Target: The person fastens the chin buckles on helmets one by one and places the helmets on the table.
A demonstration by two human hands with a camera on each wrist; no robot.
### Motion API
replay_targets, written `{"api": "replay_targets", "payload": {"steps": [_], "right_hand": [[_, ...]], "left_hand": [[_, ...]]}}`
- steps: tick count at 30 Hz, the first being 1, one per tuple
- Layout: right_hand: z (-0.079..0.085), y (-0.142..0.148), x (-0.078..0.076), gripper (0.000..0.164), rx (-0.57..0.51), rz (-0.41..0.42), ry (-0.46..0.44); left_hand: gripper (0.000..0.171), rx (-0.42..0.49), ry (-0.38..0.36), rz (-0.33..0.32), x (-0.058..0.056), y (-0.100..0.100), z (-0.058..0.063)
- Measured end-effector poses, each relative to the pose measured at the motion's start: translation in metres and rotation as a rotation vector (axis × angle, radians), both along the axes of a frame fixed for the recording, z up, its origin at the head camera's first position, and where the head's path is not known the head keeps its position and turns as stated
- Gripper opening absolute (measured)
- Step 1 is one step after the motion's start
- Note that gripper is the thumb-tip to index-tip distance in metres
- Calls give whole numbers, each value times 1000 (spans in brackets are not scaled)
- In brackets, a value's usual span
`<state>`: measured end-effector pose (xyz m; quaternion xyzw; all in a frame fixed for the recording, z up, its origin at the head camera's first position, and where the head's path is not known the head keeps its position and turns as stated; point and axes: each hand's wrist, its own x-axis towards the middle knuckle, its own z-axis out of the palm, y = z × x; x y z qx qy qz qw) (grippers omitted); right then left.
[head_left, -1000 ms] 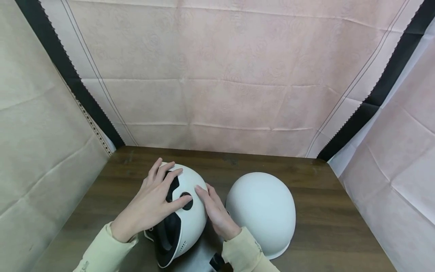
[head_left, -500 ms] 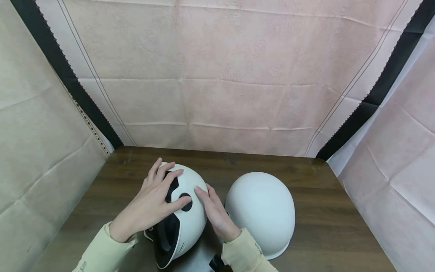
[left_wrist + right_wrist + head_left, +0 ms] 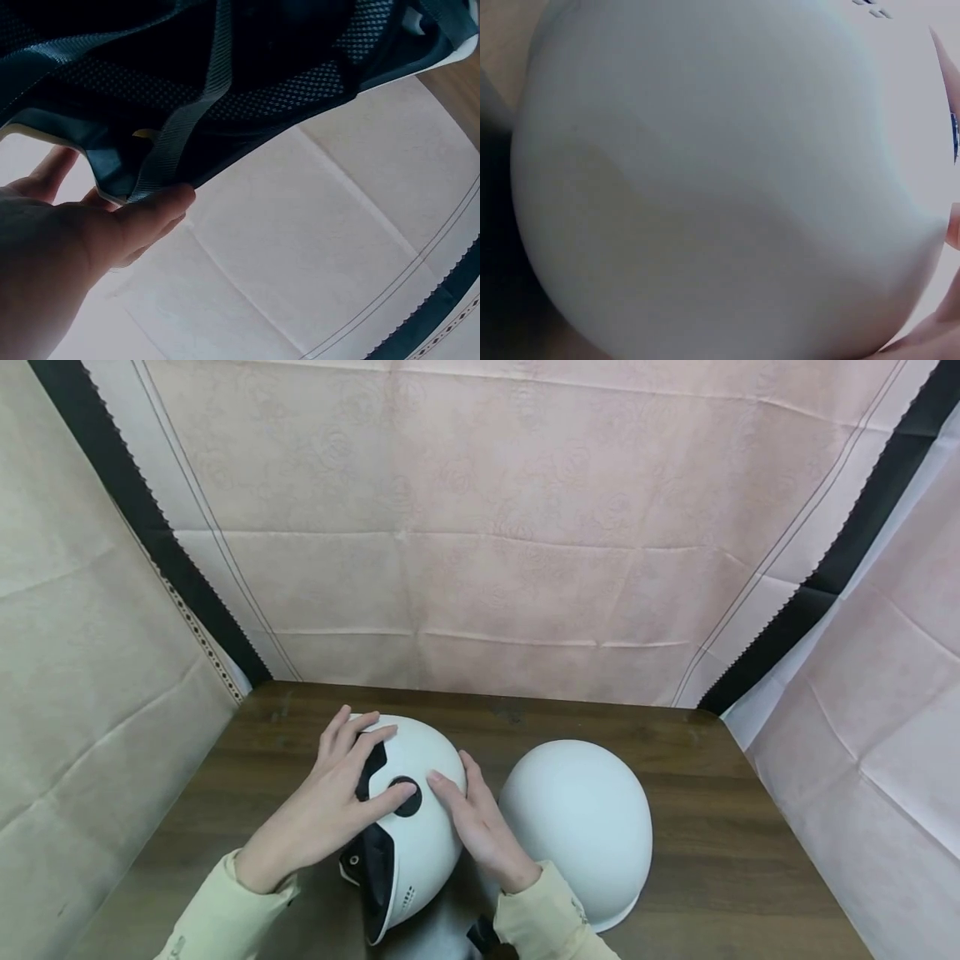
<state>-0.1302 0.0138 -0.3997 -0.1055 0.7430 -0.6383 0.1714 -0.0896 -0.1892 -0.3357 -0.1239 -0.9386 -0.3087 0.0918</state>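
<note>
A white helmet (image 3: 433, 847) with black trim and a round black side piece is held tilted on its side between both hands. My left hand (image 3: 327, 803) grips it at the black-edged opening, thumb over the round piece and fingers toward the top. In the left wrist view, the dark mesh lining (image 3: 277, 101) and a webbing strap (image 3: 196, 112) show inside the opening. Around the rear of the shell, my right hand (image 3: 486, 828) holds on with thumb on top and fingers down the far side. The smooth shell (image 3: 705, 187) fills most of the right wrist view.
A second white, dome-shaped object (image 3: 579, 827) stands on the wooden table (image 3: 720, 860), close to the right of my right hand. Pale fabric walls (image 3: 510, 527) with black strips at the corners enclose the table's back and sides.
The helmet has turned slightly, its lower end swinging a little to the right. My left hand has shifted slightly up and left; my right fingers sit a bit higher.
</note>
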Motion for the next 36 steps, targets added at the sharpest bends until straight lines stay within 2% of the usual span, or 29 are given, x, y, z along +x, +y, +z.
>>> {"api": "replay_targets", "payload": {"steps": [5, 13, 19, 24, 26, 29, 33, 36], "right_hand": [[10, -4, 2, 94, 60, 0, 9], [28, -14, 4, 92, 197, 60, 143], [29, -20, 6, 88, 202, 103, 135], [23, -17, 4, 88, 189, 78, 121], [17, -15, 3, 88, 165, 64, 95], [5, -13, 1, 88, 119, 64, 40], [-9, -14, -1, 86, 30, 97, -42], [-16, -17, -2, 85, -36, 120, -99]], "left_hand": [[71, 58, 0, -2, 0, -8, -3], [66, 102, -10, 21, 2, -20, -7], [54, 177, 19, 18, 3, -29, -18], [46, 216, 86, -3, 0, -25, -29], [45, 234, 99, 11, -1, -23, -32], [44, 314, 121, 57, 0, -23, -38], [45, 407, 161, 94, -2, -22, -43], [45, 424, 176, 104, -4, -21, -45]]}}
